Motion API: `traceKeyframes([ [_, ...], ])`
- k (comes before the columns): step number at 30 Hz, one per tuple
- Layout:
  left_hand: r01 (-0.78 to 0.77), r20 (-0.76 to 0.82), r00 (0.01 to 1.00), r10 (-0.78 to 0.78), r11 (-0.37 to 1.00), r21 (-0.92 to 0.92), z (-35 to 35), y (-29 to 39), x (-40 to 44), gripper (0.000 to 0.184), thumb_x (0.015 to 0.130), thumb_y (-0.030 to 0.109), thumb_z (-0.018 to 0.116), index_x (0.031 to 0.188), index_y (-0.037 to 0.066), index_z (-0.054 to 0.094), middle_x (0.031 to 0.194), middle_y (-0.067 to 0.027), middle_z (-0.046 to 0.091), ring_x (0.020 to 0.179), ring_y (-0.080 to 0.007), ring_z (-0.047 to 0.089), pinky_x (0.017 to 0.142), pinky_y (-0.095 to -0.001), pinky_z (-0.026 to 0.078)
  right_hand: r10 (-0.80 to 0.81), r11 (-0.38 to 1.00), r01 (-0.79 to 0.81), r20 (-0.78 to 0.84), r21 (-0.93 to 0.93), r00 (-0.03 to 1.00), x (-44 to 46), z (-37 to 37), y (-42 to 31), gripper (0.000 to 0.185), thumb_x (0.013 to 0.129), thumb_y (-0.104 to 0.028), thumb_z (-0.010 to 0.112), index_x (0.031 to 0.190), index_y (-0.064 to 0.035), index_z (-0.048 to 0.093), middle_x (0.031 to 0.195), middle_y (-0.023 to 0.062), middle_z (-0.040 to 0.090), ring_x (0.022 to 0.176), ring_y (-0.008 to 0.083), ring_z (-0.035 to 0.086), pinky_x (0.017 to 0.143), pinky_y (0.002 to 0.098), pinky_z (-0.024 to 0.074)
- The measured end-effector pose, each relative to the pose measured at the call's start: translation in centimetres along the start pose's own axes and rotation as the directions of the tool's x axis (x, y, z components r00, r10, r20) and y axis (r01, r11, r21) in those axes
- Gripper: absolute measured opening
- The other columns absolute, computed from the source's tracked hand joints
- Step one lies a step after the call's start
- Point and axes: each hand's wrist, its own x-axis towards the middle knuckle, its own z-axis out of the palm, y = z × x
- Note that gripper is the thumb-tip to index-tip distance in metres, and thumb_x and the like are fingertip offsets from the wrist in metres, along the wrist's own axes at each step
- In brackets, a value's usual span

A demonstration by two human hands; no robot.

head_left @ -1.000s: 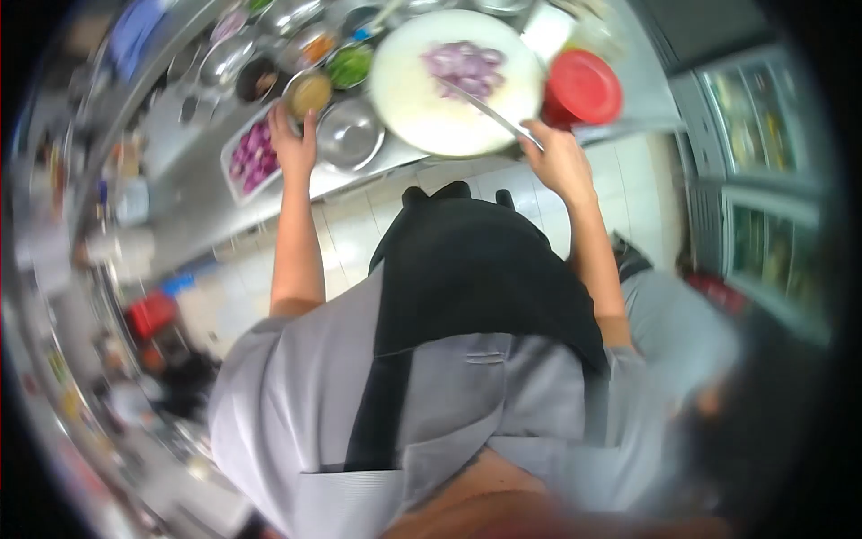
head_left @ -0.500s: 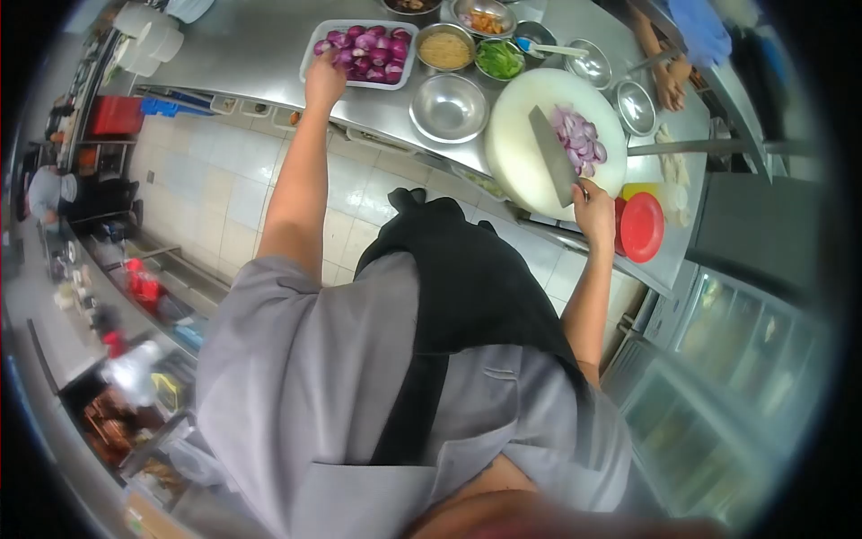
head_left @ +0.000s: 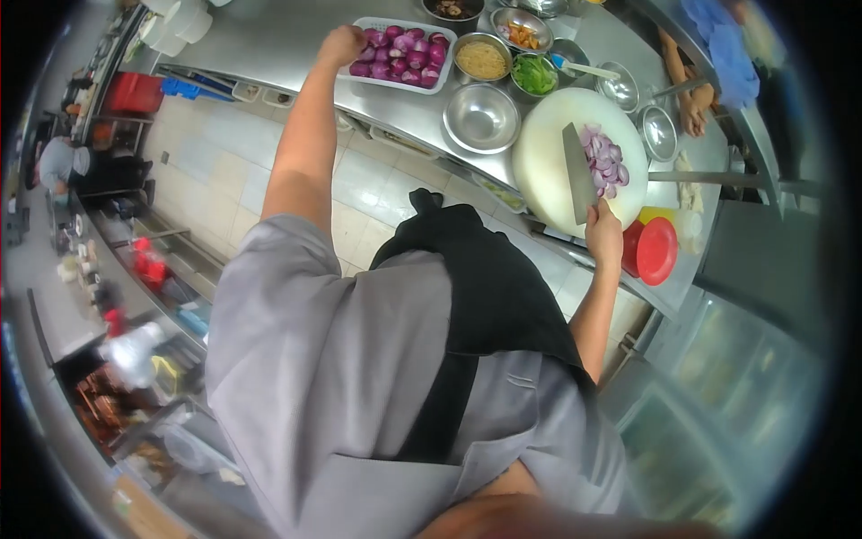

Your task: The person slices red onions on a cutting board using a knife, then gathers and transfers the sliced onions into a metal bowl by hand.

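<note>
My right hand [head_left: 604,232] is closed around the handle of a broad-bladed cleaver [head_left: 579,175]. The blade lies over the round white cutting board [head_left: 543,148], beside a pile of sliced red onion [head_left: 605,162]. At the far left, my left hand [head_left: 342,45] is at the left end of a white plastic basket [head_left: 395,85], with its fingers bent over the rim. Peeled whole red onions [head_left: 402,56] fill the basket. The fingertips are partly hidden against the rim and the nearest onions.
A steel bowl [head_left: 481,119] stands between basket and board. Behind are bowls of shredded yellow food [head_left: 482,58], green leaves [head_left: 534,75] and orange pieces [head_left: 519,34]. A red container [head_left: 657,251] sits at the right edge. Another person's hands [head_left: 693,112] rest across the counter.
My left hand has moved from the basket's front left corner to its left end, farther back. My right hand still holds the cleaver over the board. The whole view has shifted.
</note>
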Motion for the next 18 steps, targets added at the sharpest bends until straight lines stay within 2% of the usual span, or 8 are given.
traceKeyframes([
  [4,0.001,0.113,0.993,-0.017,0.991,0.137,-2.5,-1.7,0.8,0.037,0.09,0.04,0.069,0.112,0.014,0.081,0.113,-0.0194,0.077,0.103,-0.0434,0.072,0.093,-0.0482,0.058,0.004,1.0,-0.004,0.023,-0.001,1.0,0.2,0.5,0.2,0.028,0.108,-0.028,0.056,0.122,-0.006,0.065,0.103,0.0319,0.074,0.101,0.0528,0.07,0.085,0.0617,0.0552],
  [5,-0.18,0.347,0.932,0.108,0.966,0.183,-2.7,-2.0,0.8,0.037,0.09,0.041,0.069,0.11,0.012,0.081,0.111,-0.0202,0.077,0.101,-0.0437,0.072,0.092,-0.0488,0.058,-0.001,1.0,0.001,0.027,-0.012,1.0,0.2,0.6,0.2,0.028,0.107,-0.027,0.057,0.123,-0.005,0.065,0.103,0.0321,0.074,0.101,0.0527,0.07,0.085,0.0611,0.0553],
  [6,-0.362,0.563,0.801,0.203,0.914,0.185,-2.7,-2.0,0.9,0.038,0.091,0.042,0.069,0.107,0.01,0.082,0.11,-0.0209,0.077,0.099,-0.044,0.072,0.091,-0.0494,0.058,-0.006,1.0,0.006,0.03,-0.022,1.0,0.3,0.6,0.2,0.029,0.107,-0.026,0.057,0.123,-0.0039,0.065,0.104,0.0324,0.074,0.102,0.0526,0.07,0.086,0.0605,0.0554],
  [8,-0.355,0.523,0.821,0.229,0.923,0.153,-2.2,-1.0,-0.3,0.043,0.089,0.046,0.072,0.104,0.007,0.082,0.106,-0.0208,0.078,0.098,-0.0412,0.073,0.089,-0.0492,0.058,-0.016,1.0,0.017,0.036,-0.008,0.999,0.5,0.4,0.1,0.029,0.107,-0.025,0.058,0.124,-0.0027,0.064,0.104,0.0328,0.074,0.102,0.0524,0.07,0.086,0.0602,0.0554],
  [10,-0.2,0.523,0.85,0.061,0.956,0.213,-1.4,-0.1,-0.8,0.047,0.079,0.047,0.086,0.108,0.01,0.082,0.1,-0.0155,0.08,0.095,-0.0325,0.076,0.087,-0.0446,0.059,-0.029,1.0,0.029,0.045,0.003,0.999,0.6,0.3,0.2,0.03,0.106,-0.024,0.058,0.125,-0.0015,0.064,0.104,0.0332,0.073,0.102,0.0522,0.071,0.087,0.0598,0.0554],
  [11,-0.057,0.586,0.807,-0.075,0.977,0.204,-1.3,0.4,-0.7,0.054,0.078,0.052,0.086,0.109,0.008,0.081,0.105,-0.0172,0.08,0.101,-0.034,0.076,0.089,-0.0448,0.059,-0.027,1.0,0.027,0.068,0.007,0.997,0.7,0.3,0.3,0.03,0.106,-0.022,0.058,0.126,-0.0009,0.064,0.105,0.0335,0.073,0.103,0.0521,0.07,0.088,0.0597,0.0553],
  [14,-0.114,0.464,0.886,-0.003,0.968,0.224,1.6,-1.3,-0.8,0.055,0.077,0.05,0.086,0.11,0.006,0.08,0.109,-0.0188,0.079,0.102,-0.0361,0.076,0.088,-0.0452,0.059,-0.024,1.0,0.022,0.09,0.018,0.996,1.0,0.6,0.4,0.03,0.106,-0.021,0.058,0.127,0.0001,0.063,0.106,0.0339,0.073,0.104,0.0518,0.07,0.089,0.0596,0.055],
  [18,-0.121,0.421,0.907,-0.012,0.95,0.288,0.6,0.2,-1.5,0.06,0.079,0.052,0.08,0.118,0.006,0.079,0.114,-0.0239,0.078,0.104,-0.0395,0.075,0.094,-0.0471,0.06,-0.022,0.999,0.019,0.076,0.043,0.997,0.7,0.5,0.2,0.029,0.107,-0.022,0.056,0.125,0.0,0.063,0.106,0.0337,0.073,0.106,0.0513,0.07,0.091,0.0603,0.0542],
])
